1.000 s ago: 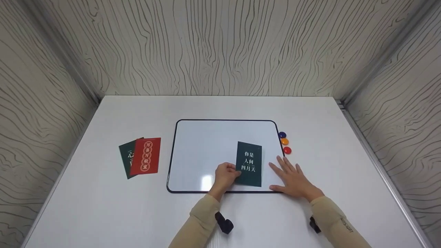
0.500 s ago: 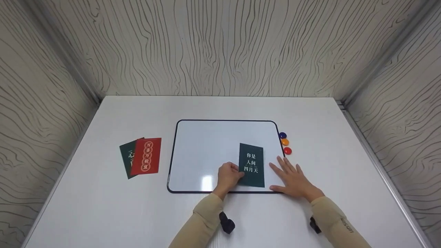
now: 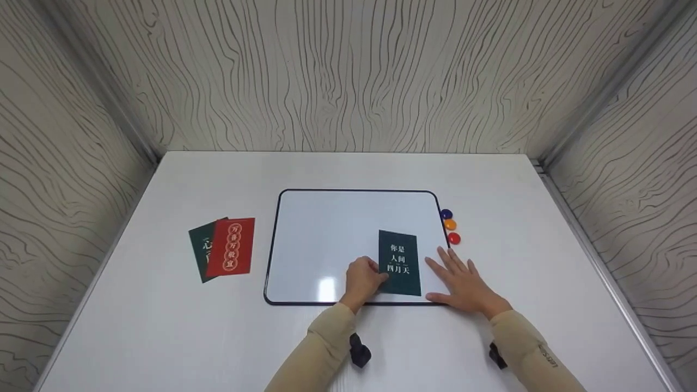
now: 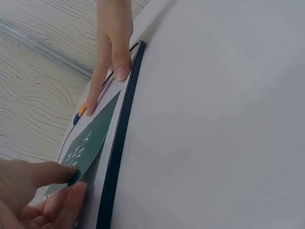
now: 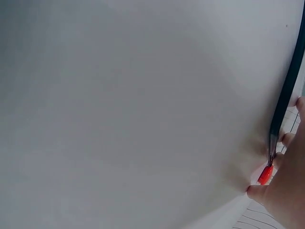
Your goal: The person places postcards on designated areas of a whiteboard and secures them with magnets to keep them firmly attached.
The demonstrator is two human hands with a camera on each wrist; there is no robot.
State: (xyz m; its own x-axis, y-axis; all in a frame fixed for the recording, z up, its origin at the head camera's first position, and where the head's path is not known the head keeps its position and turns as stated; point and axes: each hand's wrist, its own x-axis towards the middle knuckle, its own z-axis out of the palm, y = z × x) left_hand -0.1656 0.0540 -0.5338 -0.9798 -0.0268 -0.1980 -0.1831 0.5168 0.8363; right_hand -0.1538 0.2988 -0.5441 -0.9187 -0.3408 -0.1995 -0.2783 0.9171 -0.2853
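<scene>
When compared with one second before, showed only a small change: moved the dark green card [image 3: 402, 283] a little to the right and slightly toward the near rim of the whiteboard [image 3: 326, 234], thus closer to the right hand [image 3: 465, 286]. Held this card over the right half of the whiteboard, pinched in the left hand [image 3: 363, 279] between thumb and fingers, at its left edge near the lower corner. In the left wrist view, saw shadow under the pinched edge, therefore not fully flat; could not tell about contact at the far corners. Kept the right hand in the same place, spread wide and holding nothing, resting on the whiteboard near its lower right corner. Left also unmoved, just beside the right rim, the blue disc [image 3: 446, 214], the orange disc [image 3: 450, 224] and the red disc [image 3: 454, 238]; likewise, well apart to the left on the bench [image 3: 163, 337], the red card [image 3: 245, 250] overlapping another green card [image 3: 197, 247]. Judged this shift as fine correction of position, not yet as release.
</scene>
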